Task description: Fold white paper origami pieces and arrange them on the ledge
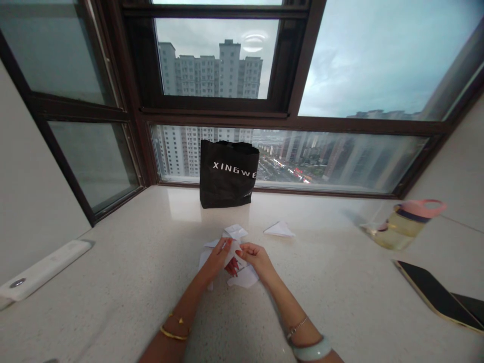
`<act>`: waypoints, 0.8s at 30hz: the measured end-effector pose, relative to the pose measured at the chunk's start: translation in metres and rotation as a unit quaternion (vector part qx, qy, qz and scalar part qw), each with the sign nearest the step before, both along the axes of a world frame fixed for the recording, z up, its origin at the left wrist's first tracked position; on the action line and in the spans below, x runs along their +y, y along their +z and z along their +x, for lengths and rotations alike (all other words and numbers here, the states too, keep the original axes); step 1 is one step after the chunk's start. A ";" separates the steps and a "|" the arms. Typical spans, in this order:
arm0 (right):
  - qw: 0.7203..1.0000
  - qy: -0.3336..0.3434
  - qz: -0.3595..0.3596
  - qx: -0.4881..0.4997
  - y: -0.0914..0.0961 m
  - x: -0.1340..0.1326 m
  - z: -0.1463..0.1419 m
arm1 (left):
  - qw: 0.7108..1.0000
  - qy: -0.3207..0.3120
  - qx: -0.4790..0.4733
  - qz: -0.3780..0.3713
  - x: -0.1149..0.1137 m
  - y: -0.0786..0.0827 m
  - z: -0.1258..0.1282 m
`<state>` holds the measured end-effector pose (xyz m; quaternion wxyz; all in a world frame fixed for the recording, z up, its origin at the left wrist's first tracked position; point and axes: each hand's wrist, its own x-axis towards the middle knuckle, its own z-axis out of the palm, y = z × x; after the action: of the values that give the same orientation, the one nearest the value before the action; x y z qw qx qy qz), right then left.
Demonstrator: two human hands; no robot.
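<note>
Above the pale stone counter [325, 287], my left hand [217, 261] holds a small piece of white paper [231, 250] between thumb and fingers. My right hand [259, 258] pinches the right side of the same paper, with thumb and forefinger pressed together. Under and around both hands lie several loose white paper pieces [245, 278], partly hidden by the fingers. Just beyond the fingertips is a creased paper piece [236, 231]. Apart from these, a folded white paper triangle [280, 229] rests to the upper right of my right hand.
A black bag [229, 184] with white letters stands against the window behind the papers. On the right are a yellowish bottle with a pink lid [406, 227] and a dark phone [434, 292] overlapping another dark flat object. A long white device [47, 269] lies at the left.
</note>
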<state>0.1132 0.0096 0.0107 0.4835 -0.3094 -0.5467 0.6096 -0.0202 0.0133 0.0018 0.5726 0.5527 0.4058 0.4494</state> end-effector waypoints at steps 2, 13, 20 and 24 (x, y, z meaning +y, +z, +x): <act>0.999 0.039 0.005 -0.005 0.005 -0.004 0.001 | 0.997 -0.061 -0.036 -0.036 -0.001 0.003 -0.002; 0.999 0.017 0.023 0.019 -0.001 0.002 0.000 | 0.993 -0.096 -0.049 -0.058 -0.010 0.017 -0.006; 0.984 -0.154 0.031 -0.082 -0.020 0.014 0.001 | 0.999 0.034 -0.012 -0.029 -0.002 0.006 0.000; 0.973 -0.202 0.043 -0.099 -0.012 0.021 0.023 | 0.983 0.152 -0.106 -0.001 0.007 0.014 -0.021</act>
<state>0.1363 0.0307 -0.0017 0.5528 -0.4512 -0.5437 0.4419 -0.0413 0.0206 0.0153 0.5377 0.4331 0.4226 0.5872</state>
